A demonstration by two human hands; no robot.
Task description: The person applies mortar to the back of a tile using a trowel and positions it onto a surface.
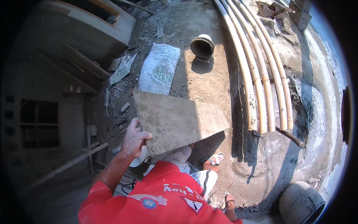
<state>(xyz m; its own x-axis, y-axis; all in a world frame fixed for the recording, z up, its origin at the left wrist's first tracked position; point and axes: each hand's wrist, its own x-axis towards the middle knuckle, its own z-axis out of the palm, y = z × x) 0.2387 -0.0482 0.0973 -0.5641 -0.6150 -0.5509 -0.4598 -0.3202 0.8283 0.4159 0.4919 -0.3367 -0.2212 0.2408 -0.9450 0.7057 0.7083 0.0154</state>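
Note:
A flat, dusty brown board (175, 115) slants across the middle of the picture, wet-looking and blotched on its left part, sunlit at its right end. My left hand (136, 140) is closed round its left edge, thumb on top and fingers curled beneath. Pale dust coats the skin of that hand. My right hand does not show; the board hides what lies under it. Just past the board's far edge lies a white woven sack (159, 69) with green print. Below the left hand, a white container (140, 158) is partly covered by my arm.
Several bamboo poles (261, 71) run along the right. A dark bucket (202, 46) lies tipped on the dirt beyond the sack. Rubble (117, 112) and planks (85, 61) lie at left by a wall. A grey drum-like container (301, 201) sits at lower right. My sandaled foot (214, 159) is below the board.

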